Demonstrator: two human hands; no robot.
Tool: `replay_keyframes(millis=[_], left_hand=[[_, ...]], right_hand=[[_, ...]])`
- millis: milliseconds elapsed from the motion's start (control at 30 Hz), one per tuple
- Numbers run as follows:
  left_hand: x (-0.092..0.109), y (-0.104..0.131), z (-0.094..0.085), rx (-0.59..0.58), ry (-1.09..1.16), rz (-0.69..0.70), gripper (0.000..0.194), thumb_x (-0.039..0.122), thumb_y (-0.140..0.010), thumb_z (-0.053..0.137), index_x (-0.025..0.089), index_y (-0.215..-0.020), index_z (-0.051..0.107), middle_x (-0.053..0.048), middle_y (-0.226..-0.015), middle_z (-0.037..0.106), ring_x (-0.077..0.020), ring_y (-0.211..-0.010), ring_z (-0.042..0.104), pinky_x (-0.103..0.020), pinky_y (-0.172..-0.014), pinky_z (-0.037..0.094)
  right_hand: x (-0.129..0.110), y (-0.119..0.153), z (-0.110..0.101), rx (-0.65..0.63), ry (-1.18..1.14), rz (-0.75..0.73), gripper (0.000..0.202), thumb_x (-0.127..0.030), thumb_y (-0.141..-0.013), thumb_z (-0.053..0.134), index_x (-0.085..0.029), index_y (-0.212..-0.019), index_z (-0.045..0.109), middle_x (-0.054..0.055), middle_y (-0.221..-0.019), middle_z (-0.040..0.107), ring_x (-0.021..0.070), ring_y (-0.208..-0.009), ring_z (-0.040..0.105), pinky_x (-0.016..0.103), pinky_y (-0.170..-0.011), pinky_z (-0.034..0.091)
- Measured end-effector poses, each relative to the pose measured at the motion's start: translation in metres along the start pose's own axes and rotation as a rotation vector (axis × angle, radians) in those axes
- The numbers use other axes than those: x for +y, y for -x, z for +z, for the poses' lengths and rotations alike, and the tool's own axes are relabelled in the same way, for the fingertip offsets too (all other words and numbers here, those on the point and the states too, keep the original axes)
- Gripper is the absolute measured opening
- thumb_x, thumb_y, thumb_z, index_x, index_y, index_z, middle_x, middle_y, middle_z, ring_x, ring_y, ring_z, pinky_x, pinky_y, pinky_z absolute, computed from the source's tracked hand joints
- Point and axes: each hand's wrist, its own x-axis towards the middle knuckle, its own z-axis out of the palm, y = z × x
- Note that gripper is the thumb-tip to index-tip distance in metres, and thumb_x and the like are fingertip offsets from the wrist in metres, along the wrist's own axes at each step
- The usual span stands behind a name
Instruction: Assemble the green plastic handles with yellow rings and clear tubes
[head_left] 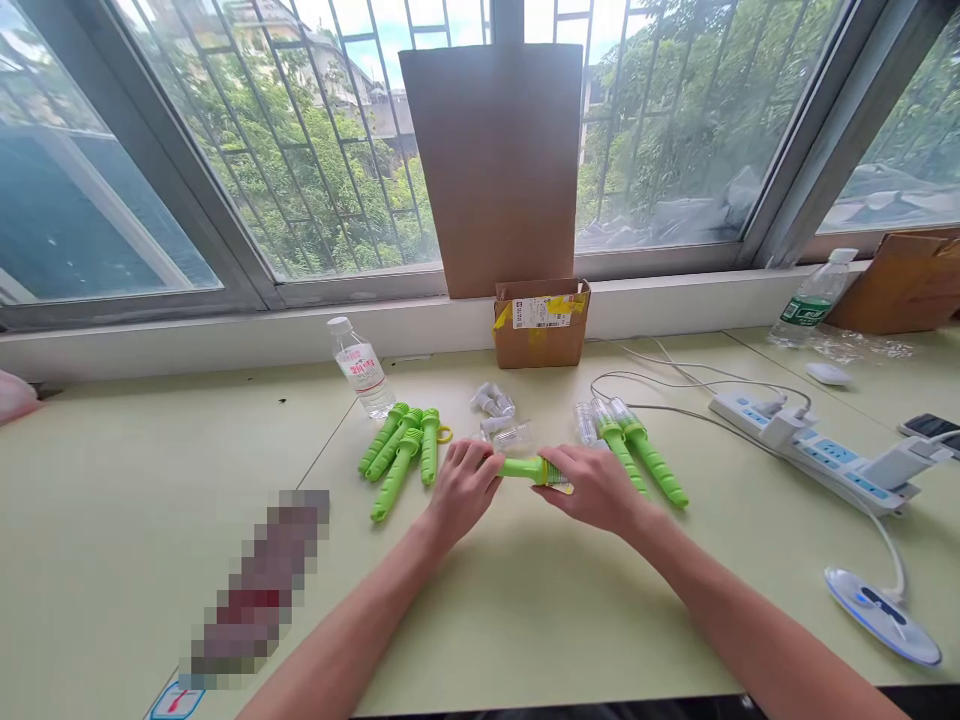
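Observation:
Between my two hands a green plastic tube [519, 468] lies roughly level above the table. My left hand [466, 488] is closed round its left end. My right hand [592, 487] grips its right end, where a ribbed part shows; the fingers hide the rest. Left of my left hand lie several green tubes with spiral grooves [396, 482], one beside a yellow ring [445, 434]. Just beyond my hands are several small clear plastic caps [495, 400]. By my right hand rest green tubes with clear caps fitted [654, 460], and a loose clear cap [585, 422].
A water bottle [361, 368] stands back left, and a small cardboard box [538, 325] is against the sill. On the right lie a power strip [817, 450] with cables, a white oval device [883, 615], a phone [930, 428] and another bottle [806, 308].

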Motion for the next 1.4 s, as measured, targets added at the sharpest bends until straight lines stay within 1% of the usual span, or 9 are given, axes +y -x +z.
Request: replay_keyframes(millis=[100, 233, 433, 600, 733, 933, 1133, 1233, 1400], left_hand=[[0.001, 0.001, 0.001, -0.010, 0.000, -0.018, 0.007, 0.016, -0.086, 0.054, 0.020, -0.092, 0.056, -0.006, -0.087, 0.058, -0.0197, -0.082, 0.050, -0.033, -0.078, 0.045], [0.001, -0.001, 0.001, -0.053, -0.034, -0.093, 0.008, 0.020, -0.088, 0.053, 0.020, -0.095, 0.056, -0.006, -0.088, 0.060, -0.0201, -0.083, 0.055, -0.033, -0.077, 0.046], [-0.002, -0.001, 0.000, -0.126, -0.042, -0.172, 0.010, 0.028, -0.087, 0.056, 0.019, -0.090, 0.057, -0.003, -0.076, 0.062, -0.0177, -0.071, 0.060, -0.026, -0.057, 0.040], [0.000, -0.002, -0.005, -0.203, 0.053, -0.126, 0.027, 0.044, -0.085, 0.056, 0.020, -0.095, 0.057, -0.003, -0.079, 0.062, -0.0181, -0.071, 0.059, -0.026, -0.057, 0.039], [0.000, -0.004, -0.009, -0.253, 0.109, -0.079, 0.025, 0.040, -0.090, 0.049, 0.019, -0.101, 0.055, -0.004, -0.082, 0.062, -0.0183, -0.074, 0.059, -0.027, -0.059, 0.041], [-0.002, -0.005, -0.008, -0.238, 0.172, -0.086, 0.018, 0.035, -0.092, 0.049, 0.020, -0.099, 0.056, -0.004, -0.083, 0.062, -0.0182, -0.080, 0.060, -0.028, -0.064, 0.045], [0.001, -0.007, -0.007, -0.115, 0.204, -0.084, 0.012, 0.028, -0.091, 0.052, 0.019, -0.098, 0.054, -0.005, -0.092, 0.062, -0.0179, -0.086, 0.060, -0.030, -0.074, 0.049], [0.002, -0.006, -0.005, -0.114, 0.167, -0.104, 0.013, 0.031, -0.090, 0.054, 0.019, -0.096, 0.055, -0.004, -0.088, 0.064, -0.0167, -0.080, 0.062, -0.028, -0.070, 0.048], [-0.002, -0.004, -0.003, -0.179, 0.104, -0.219, 0.027, 0.044, -0.083, 0.062, 0.019, -0.091, 0.056, -0.003, -0.081, 0.067, -0.0171, -0.071, 0.064, -0.025, -0.057, 0.043]], right_hand=[[0.001, 0.000, 0.000, 0.001, -0.015, -0.002, 0.026, -0.040, -0.085, 0.060, -0.018, -0.099, 0.061, 0.001, -0.075, 0.068, 0.0151, -0.063, 0.061, 0.026, -0.053, 0.032], [0.002, -0.001, -0.002, 0.025, 0.009, -0.037, 0.022, -0.037, -0.087, 0.057, -0.018, -0.099, 0.062, 0.002, -0.074, 0.068, 0.0151, -0.063, 0.062, 0.026, -0.053, 0.033], [0.004, 0.000, -0.005, 0.049, 0.012, -0.069, 0.022, -0.036, -0.087, 0.056, -0.019, -0.100, 0.062, 0.004, -0.079, 0.070, 0.0159, -0.066, 0.063, 0.025, -0.055, 0.036], [0.008, 0.001, -0.004, 0.041, 0.014, -0.065, 0.022, -0.038, -0.086, 0.058, -0.018, -0.094, 0.061, 0.003, -0.074, 0.068, 0.0149, -0.061, 0.061, 0.025, -0.052, 0.034], [0.010, 0.002, -0.004, 0.029, 0.016, -0.065, 0.020, -0.037, -0.085, 0.059, -0.019, -0.091, 0.061, 0.001, -0.071, 0.067, 0.0140, -0.060, 0.059, 0.026, -0.051, 0.032], [0.008, 0.002, -0.009, 0.004, -0.013, -0.047, 0.021, -0.039, -0.085, 0.059, -0.020, -0.093, 0.062, 0.001, -0.074, 0.069, 0.0144, -0.061, 0.061, 0.025, -0.053, 0.034], [0.005, -0.001, -0.015, -0.019, -0.056, 0.008, 0.019, -0.038, -0.083, 0.061, -0.021, -0.090, 0.062, 0.000, -0.071, 0.068, 0.0137, -0.058, 0.060, 0.025, -0.053, 0.035], [0.005, -0.001, -0.015, -0.013, -0.038, -0.002, 0.017, -0.036, -0.083, 0.060, -0.020, -0.090, 0.063, 0.001, -0.072, 0.069, 0.0145, -0.059, 0.060, 0.025, -0.052, 0.033], [0.006, 0.000, -0.012, 0.003, 0.006, -0.032, 0.018, -0.035, -0.085, 0.058, -0.019, -0.090, 0.064, 0.002, -0.072, 0.068, 0.0144, -0.060, 0.060, 0.025, -0.051, 0.030]])
